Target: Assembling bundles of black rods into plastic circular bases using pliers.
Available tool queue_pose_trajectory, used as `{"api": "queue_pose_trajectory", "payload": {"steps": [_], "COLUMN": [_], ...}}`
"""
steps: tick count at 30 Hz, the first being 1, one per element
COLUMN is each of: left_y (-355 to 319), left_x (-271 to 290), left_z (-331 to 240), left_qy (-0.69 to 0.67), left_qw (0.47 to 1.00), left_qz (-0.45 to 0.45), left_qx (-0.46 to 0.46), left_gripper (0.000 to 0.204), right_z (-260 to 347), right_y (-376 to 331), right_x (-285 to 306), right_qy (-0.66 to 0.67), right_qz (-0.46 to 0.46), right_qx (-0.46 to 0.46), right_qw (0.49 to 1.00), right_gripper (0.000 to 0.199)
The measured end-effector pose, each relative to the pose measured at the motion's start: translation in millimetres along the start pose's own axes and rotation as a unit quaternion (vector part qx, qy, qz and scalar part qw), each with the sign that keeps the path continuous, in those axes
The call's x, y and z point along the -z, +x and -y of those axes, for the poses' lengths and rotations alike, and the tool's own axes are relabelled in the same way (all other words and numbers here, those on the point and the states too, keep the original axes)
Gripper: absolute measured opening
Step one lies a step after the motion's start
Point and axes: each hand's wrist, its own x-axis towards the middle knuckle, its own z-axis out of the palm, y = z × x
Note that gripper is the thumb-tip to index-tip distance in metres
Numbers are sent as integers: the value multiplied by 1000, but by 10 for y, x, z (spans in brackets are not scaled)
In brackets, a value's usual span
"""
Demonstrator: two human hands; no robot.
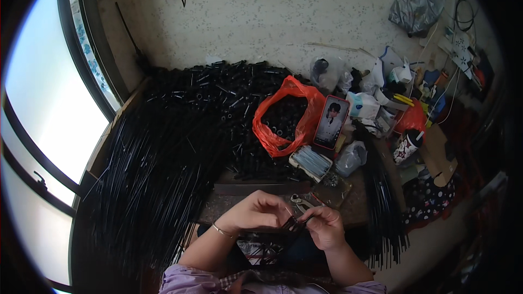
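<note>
Assembly step in hand: left hand (255, 212) and right hand (325, 226), fingers pinched shut, together hold a bundle of thin black rods (291, 225) above the lap, before the tabletop (229, 207). Next move likely demands fine alignment.

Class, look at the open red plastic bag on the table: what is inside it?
The red plastic bag holds small black tube-shaped pieces, like those in the black pile beside it. Only the top layer shows through its mouth; the bag's folds cover anything deeper.

Bright window (43, 109), speckled pale wall (305, 16)
</note>
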Motion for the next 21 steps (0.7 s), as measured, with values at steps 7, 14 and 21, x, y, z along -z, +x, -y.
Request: {"api": "queue_pose_trajectory", "payload": {"steps": [7, 14, 21], "left_y": [1469, 1953, 1480], "left_x": [1457, 1684, 1403], "left_z": [259, 466, 147], "left_qy": [586, 795, 655], "left_qw": [730, 541, 630], "left_qz": [-350, -276, -407], "left_qx": [-42, -11, -97], "left_gripper": [24, 13, 12], "right_z": [-18, 130, 284], "right_y": [391, 227, 118], "right_x": [104, 175, 161], "right_qy": [70, -49, -48], "right_qz": [-112, -182, -204], "right_qx": [-22, 20, -32], "right_qw": [991, 982, 977], "right_gripper": [11, 23, 14]}}
